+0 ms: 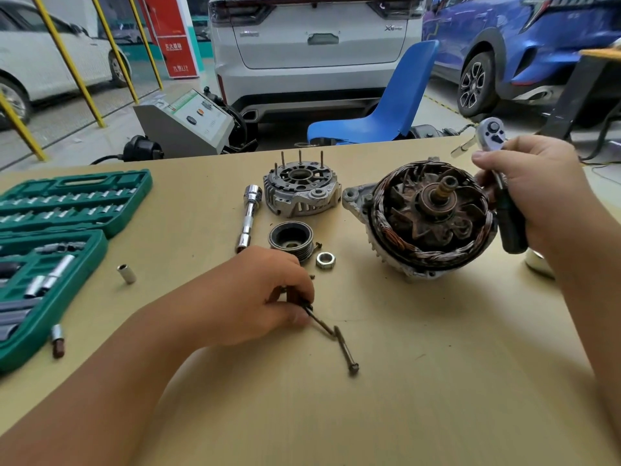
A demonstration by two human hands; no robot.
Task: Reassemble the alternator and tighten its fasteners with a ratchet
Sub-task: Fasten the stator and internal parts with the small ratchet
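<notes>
Now left grip (268, 297) pinches one bolt (317, 319); right grip (534, 190) clutches one ratchet (500, 183).

The open alternator body (430, 220) lies right of centre, copper windings and rusty rotor facing up; its grey end cover (300, 190) sits apart at upper centre; pulley (291, 239), nut (325, 260) and long bolts (346, 351) lie centre; the ratchet (497, 163) stands at right.
</notes>
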